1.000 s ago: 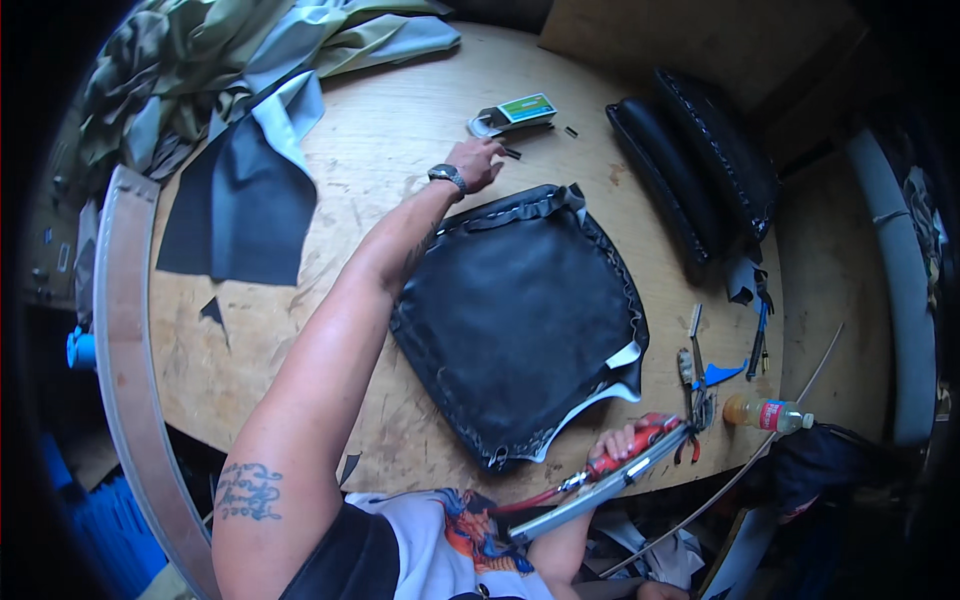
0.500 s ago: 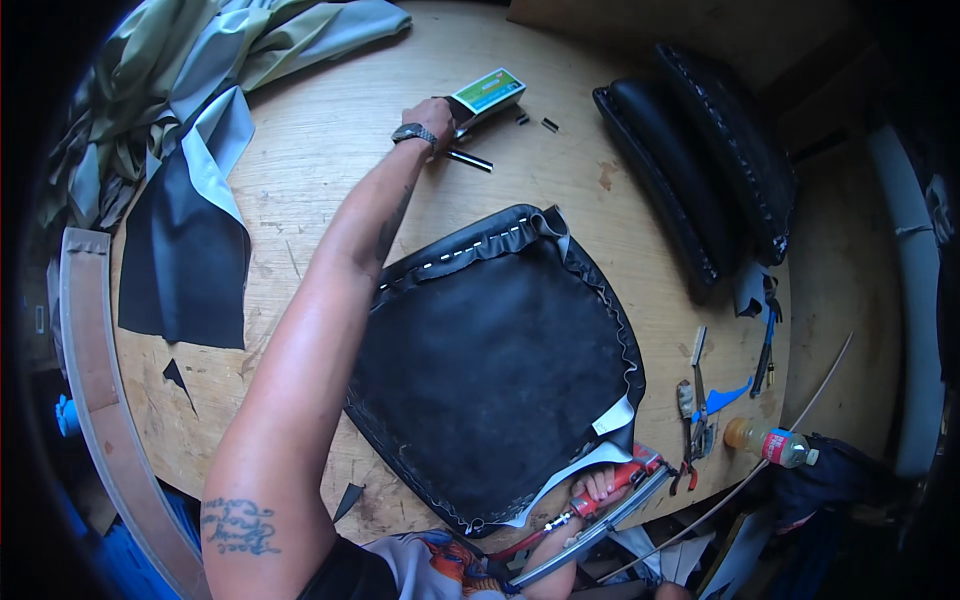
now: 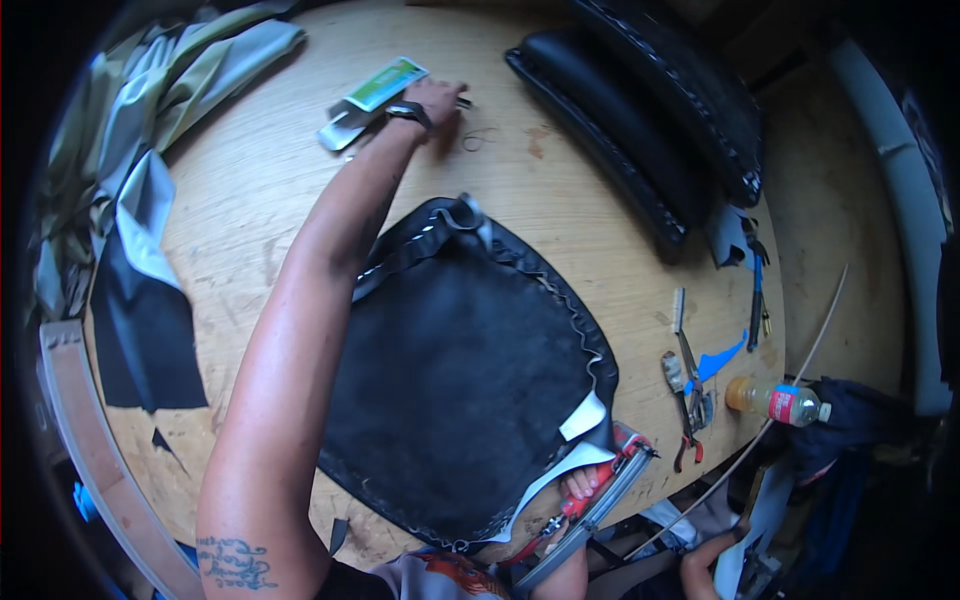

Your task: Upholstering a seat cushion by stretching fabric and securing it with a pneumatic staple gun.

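At the far side of the table, my left hand [image 3: 438, 98] is closed around a short dark strip [image 3: 464, 102], probably staples, beside a green and white box [image 3: 390, 83]. The box's near flap stands open. My right hand [image 3: 580, 482] grips a red staple gun [image 3: 603, 484] with an air hose, at the near right edge of the cushion. Its long metal rail [image 3: 575, 540] is slid out toward me. Between my hands lies a black upholstered cushion [image 3: 460, 370], underside up, its gathered cover edge stapled at the far left. A white cloth flap [image 3: 584, 416] shows at its right edge.
Two finished-looking black cushions [image 3: 610, 130] stand at the back right. Pliers [image 3: 688, 410], a hammer [image 3: 757, 290] and a bottle [image 3: 775, 400] lie on the right. Fabric [image 3: 150, 90] is heaped at left, above a black piece [image 3: 145, 340]. A thin rod [image 3: 760, 430] crosses the table's right edge.
My left hand has moved from the box's near end to its right side, onto the small strips. The whole view has shifted. My right hand still holds the staple gun.
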Available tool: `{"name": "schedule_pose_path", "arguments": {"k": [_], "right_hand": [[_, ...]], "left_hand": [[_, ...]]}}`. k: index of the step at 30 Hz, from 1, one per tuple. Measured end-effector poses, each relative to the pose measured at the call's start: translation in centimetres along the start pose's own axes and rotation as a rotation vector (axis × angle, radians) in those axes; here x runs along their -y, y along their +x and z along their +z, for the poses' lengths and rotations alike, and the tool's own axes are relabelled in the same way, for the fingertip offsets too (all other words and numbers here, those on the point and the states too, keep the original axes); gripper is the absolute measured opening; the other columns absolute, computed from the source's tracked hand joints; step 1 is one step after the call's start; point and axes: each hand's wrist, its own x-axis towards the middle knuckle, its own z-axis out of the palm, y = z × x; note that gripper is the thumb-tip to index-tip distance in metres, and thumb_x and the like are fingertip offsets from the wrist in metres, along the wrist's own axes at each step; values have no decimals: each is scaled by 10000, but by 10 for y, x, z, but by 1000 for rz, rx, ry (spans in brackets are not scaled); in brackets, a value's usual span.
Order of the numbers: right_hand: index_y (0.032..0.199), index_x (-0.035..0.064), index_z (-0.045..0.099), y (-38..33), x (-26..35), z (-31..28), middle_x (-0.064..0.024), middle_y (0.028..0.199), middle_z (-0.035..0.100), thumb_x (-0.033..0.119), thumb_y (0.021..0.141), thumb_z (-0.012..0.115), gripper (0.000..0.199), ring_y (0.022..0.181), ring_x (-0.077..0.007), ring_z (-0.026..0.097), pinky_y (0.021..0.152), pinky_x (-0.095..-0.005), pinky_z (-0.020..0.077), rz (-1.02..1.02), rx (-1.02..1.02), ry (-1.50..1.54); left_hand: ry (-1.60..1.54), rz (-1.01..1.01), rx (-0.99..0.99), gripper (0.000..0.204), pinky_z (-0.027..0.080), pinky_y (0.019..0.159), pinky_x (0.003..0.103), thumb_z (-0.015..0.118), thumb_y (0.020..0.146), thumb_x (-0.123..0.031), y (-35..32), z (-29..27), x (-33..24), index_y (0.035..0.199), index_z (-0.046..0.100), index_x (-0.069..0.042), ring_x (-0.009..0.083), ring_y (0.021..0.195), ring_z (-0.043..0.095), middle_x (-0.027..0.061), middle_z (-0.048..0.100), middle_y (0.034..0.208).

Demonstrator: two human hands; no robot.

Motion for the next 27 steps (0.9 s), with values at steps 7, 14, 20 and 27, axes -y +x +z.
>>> {"name": "schedule_pose_path", "arguments": {"k": [7, 14, 20, 27], "right_hand": [[1133, -14, 518, -84, 9, 7, -95, 691, 500, 383, 934, 499, 445, 578, -212, 520, 541, -321, 457, -156, -129, 11], [1128, -12, 521, -246, -49, 112, -88, 673, 488, 386, 938, 487, 442, 564, -206, 510, 530, -317, 450, -321, -331, 57], [1035, 62, 558, -238, -61, 163, -48, 849, 571, 416, 957, 404, 394, 705, -155, 573, 636, -306, 480, -660, -827, -233], [1174, 65, 523, -280, -31, 155, -96, 1032, 608, 441, 974, 354, 458, 910, -208, 618, 783, -335, 510, -629, -502, -243]], "left_hand": [[-487, -54, 28, 286, 499, 750, 352, 596, 885, -391, -5, -42, -61, 1036, 686, -165, 233, 851, 654, 120, 688, 926], [-1380, 72, 420, 150, 383, 554, 181, 712, 834, -164, -274, -211, -259, 895, 662, -36, 22, 618, 480, -44, 587, 715], [-1242, 149, 378, 224, 328, 447, 264, 716, 821, -231, -377, -209, -350, 824, 636, -22, 72, 478, 410, 0, 522, 555], [-964, 289, 210, 270, 386, 523, 348, 692, 804, -321, -389, -239, -392, 787, 645, -56, 194, 531, 506, 74, 535, 581]]}}
